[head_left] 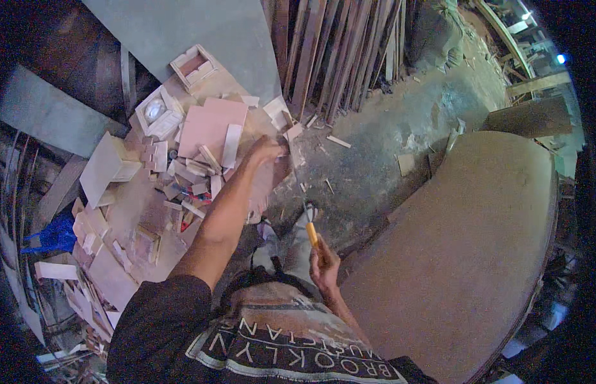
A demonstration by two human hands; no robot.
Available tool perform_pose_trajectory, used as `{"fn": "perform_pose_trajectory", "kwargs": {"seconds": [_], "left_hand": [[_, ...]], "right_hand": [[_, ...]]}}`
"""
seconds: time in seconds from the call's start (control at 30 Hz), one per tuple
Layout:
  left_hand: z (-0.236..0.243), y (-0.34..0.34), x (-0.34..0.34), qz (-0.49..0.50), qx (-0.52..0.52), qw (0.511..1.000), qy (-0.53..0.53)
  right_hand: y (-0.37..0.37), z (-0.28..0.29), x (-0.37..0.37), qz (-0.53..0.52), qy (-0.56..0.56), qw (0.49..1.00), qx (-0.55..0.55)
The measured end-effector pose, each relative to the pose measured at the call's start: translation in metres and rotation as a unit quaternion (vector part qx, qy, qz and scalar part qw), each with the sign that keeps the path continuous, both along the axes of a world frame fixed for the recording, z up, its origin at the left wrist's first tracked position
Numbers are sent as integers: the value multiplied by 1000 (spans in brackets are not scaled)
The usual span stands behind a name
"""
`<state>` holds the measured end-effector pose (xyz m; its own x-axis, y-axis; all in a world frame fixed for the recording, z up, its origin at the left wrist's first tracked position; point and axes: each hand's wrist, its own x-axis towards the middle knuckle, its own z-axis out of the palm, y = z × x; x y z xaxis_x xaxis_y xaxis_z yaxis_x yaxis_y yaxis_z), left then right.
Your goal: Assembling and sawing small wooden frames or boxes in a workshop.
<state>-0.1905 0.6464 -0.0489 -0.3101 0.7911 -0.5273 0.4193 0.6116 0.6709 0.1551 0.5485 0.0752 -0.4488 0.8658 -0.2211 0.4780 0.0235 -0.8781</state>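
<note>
My left arm reaches to the bench's far right edge (pixel 272 182), where my left hand (pixel 269 150) has its fingers curled, on something I cannot make out. My right hand (pixel 323 267) grips the yellow handle (pixel 312 233) of a hand tool with a long, thin metal blade (pixel 296 173), which runs up toward my left hand. Just left of that hand lie a pink board (pixel 208 125) and a pale strip (pixel 232 146); beyond it are small pale offcuts (pixel 278 116).
Small wooden boxes (pixel 193 66), scraps and a blue item (pixel 51 233) crowd the left. Long planks (pixel 330 51) lean at the back. A large curved brown panel (pixel 458 256) fills the right. Offcuts (pixel 338 141) litter the floor around my feet.
</note>
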Motion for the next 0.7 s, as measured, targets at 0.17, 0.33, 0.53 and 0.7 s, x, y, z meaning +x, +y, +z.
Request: {"fn": "perform_pose_trajectory", "kwargs": {"seconds": [0.17, 0.33, 0.53, 0.7], "left_hand": [[3, -5, 3, 81, -1, 992, -101], [-21, -6, 15, 249, 100, 944, -191], [3, -2, 8, 100, 17, 993, -60], [53, -1, 38, 40, -31, 974, 221]], "right_hand": [[15, 13, 29, -102, 107, 988, -49], [30, 10, 15, -88, 125, 987, 53], [21, -8, -3, -15, 71, 997, 23], [19, -19, -9, -18, 63, 997, 44]]}}
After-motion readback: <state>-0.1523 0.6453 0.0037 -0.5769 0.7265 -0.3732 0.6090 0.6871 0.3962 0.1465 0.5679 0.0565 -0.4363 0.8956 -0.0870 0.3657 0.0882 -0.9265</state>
